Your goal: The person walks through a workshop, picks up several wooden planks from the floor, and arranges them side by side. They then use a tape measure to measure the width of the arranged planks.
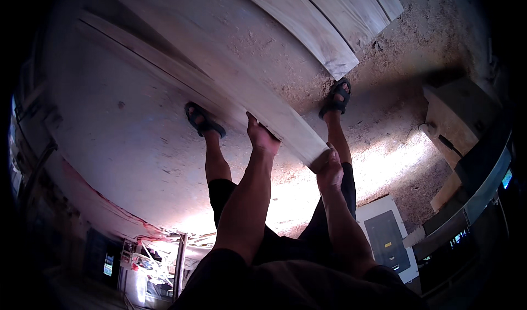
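A long pale wooden plank (258,104) slants from the upper left down to my hands. My left hand (262,137) grips its left edge a little way up from the near end, the thumb showing along the side. At the near end, my right hand (330,170) is closed round the corner. Most fingers of both hands are hidden under the wood. Another narrow board (148,63) lies to the left, partly behind the held plank.
Several wide planks (307,24) lie on the dusty floor at the top. My sandalled feet (336,98) stand either side of the held plank. A box-like wooden piece (458,115) is at the right; a white-framed grey panel (387,238) stands at the lower right. Sawdust covers the floor.
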### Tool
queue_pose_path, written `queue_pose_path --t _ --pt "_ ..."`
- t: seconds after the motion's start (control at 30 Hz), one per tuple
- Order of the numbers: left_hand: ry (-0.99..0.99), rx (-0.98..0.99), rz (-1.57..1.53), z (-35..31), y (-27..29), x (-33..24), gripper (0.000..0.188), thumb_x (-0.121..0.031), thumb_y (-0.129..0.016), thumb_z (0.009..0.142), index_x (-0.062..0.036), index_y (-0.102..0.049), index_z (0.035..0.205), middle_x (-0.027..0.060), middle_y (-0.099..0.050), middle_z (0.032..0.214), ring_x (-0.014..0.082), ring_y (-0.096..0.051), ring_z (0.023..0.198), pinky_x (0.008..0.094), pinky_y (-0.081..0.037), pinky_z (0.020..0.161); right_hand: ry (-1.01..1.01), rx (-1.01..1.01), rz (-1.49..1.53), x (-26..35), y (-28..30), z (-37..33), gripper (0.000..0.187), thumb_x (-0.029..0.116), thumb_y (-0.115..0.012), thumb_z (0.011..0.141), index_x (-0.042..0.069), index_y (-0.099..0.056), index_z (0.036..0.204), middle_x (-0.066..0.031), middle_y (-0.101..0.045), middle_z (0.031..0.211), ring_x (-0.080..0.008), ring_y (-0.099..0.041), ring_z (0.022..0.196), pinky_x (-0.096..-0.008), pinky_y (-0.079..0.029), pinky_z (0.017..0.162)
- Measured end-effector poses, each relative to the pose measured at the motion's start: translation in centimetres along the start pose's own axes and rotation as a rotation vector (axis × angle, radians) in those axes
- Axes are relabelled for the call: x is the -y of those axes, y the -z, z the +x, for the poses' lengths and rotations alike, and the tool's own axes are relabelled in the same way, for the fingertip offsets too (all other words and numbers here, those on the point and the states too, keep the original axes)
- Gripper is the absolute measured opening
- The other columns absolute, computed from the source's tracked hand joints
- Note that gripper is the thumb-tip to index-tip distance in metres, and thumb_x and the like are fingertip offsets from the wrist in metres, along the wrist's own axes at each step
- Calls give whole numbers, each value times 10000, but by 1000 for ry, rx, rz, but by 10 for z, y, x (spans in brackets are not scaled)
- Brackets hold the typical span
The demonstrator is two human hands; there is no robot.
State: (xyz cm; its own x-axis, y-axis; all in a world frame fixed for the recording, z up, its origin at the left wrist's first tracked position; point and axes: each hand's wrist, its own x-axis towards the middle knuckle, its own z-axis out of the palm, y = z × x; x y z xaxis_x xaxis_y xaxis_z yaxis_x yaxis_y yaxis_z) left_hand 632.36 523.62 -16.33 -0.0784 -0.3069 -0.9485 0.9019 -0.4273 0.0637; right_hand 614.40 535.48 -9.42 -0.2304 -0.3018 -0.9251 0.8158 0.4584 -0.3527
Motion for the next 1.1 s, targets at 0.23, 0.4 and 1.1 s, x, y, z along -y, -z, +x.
queue_pose_path --t 0.23,0.4,1.1 --pt "-92 43 -7 24 5 12 603 -574 -364 968 -158 -403 1403 50 -484 1363 265 -483 1225 431 -413 1013 34 8 0 7 6 19 357 156 -510 958 29 -491 1290 -118 -556 1242 -246 -514 1185 -389 -377 1053" --pt "-104 -109 101 33 -6 26 498 -493 -367 982 -158 -476 1334 36 -544 1281 253 -527 1169 454 -443 976 124 14 -14 14 18 27 265 81 -577 908 50 -578 1172 -90 -620 1133 -222 -564 1103 -371 -403 1026" --pt "3 38 53 43 -15 33 524 -460 -572 899 -156 -472 1314 38 -559 1237 230 -539 1127 444 -437 959 -107 42 -156 19 61 118 309 365 -503 946 79 -578 1034 -28 -548 857 -164 -552 771 -302 -457 752"
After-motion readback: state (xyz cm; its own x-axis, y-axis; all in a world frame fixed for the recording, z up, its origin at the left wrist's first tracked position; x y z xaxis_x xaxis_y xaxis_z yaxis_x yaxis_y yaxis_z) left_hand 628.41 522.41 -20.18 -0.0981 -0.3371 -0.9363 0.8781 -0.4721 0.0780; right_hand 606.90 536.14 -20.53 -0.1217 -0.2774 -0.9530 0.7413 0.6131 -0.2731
